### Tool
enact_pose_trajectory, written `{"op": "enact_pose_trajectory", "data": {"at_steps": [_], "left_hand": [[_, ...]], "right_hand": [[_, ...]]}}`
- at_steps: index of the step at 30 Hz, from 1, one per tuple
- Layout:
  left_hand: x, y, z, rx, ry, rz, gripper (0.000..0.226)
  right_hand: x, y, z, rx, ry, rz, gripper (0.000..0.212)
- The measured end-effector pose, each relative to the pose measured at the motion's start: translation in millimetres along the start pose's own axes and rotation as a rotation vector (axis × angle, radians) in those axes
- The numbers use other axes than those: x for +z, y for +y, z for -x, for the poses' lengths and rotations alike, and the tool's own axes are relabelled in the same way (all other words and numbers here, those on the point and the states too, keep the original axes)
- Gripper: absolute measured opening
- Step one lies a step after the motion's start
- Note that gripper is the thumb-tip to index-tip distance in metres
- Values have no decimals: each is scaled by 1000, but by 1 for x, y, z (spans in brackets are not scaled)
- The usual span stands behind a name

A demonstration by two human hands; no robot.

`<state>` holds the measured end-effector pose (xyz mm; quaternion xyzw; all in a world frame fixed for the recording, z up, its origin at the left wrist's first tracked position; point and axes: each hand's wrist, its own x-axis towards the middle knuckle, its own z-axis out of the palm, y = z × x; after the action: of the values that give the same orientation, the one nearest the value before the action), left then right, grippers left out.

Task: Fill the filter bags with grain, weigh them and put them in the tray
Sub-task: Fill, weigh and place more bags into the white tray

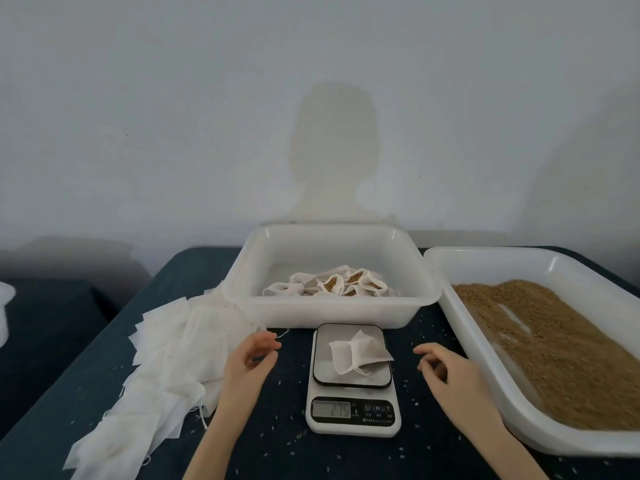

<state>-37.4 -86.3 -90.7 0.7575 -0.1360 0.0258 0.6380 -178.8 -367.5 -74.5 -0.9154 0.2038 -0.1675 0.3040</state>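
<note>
Step in hand: we are weighing; one filled filter bag (358, 353) lies on the platform of the scale (353, 379), near its middle, its drawstring trailing toward the front edge.
Left hand (251, 358): we hold it just left of the scale, above the surface, fingers loosely curled; the grip is relaxed and has nothing in it.
Right hand (446, 370): it sits just right of the scale, beside the grain tray (460, 323), fingers loosely bent, grip slack and empty.
Doing it well: we judge it best to keep both hands off the platform and off the string until the reading settles, and to keep the bag wholly on the plate, clear of the tray behind it.
Next: if the weight suits, we lift the bag by its neck and set it in the finished tray (332, 306), where other filled bags (332, 284) already lie.
Supplies: the empty bags (162, 368) are heaped at our left; loose grains dot the dark surface (284, 455).
Writing: the display seems to show 275, though blurred; the button marks and the small print beneath them are too small to read; we see no brand.
</note>
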Motion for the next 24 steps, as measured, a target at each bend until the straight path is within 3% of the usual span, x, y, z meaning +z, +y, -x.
{"op": "enact_pose_trajectory", "data": {"at_steps": [4, 7, 11, 13, 17, 24], "left_hand": [[2, 4, -1, 28, -9, -37, 35], [10, 13, -4, 122, -71, -212, 46], [32, 32, -13, 445, -360, -729, 50], [44, 39, -21, 553, -459, -836, 44], [55, 48, -34, 606, -472, -844, 21], [62, 83, -59, 515, -392, -581, 13]], "right_hand": [[-1, -10, 3, -50, 6, 33, 24], [-2, -30, 6, -190, -10, 97, 31], [11, -70, 5, -386, -105, 223, 55], [22, -85, 1, -419, -115, 258, 62], [34, -95, -10, -403, -88, 316, 39], [22, -78, -2, -255, 34, 43, 42]]}}
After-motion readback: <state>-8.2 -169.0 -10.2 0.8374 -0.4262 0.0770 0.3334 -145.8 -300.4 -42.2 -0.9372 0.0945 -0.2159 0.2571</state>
